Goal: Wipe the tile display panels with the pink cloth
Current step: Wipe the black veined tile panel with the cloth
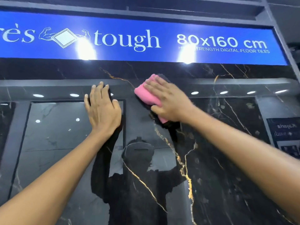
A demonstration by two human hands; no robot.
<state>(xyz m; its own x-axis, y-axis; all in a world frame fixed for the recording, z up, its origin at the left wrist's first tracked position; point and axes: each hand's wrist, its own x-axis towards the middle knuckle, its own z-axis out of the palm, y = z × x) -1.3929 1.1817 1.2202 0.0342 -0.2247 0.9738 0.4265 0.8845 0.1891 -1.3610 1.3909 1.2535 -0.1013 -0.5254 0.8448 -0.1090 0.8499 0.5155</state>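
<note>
blue sign [129,38], small poster [285,135]

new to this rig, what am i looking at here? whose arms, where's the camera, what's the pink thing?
There is no machine here: the arms are a person's, filmed by one wide-angle camera worn on their head, looking forward at a wall display. The glossy black tile panel with gold veins stands upright in front of them; the dark figure in it is their own reflection. Above it runs a blue sign reading "tough 80x160 cm". The right hand presses a folded pink cloth flat against the panel near its top, fingers spread over the cloth. The left hand lies flat on the panel beside it, holding nothing, probably for support. The bright spots are reflected ceiling lights.
</note>
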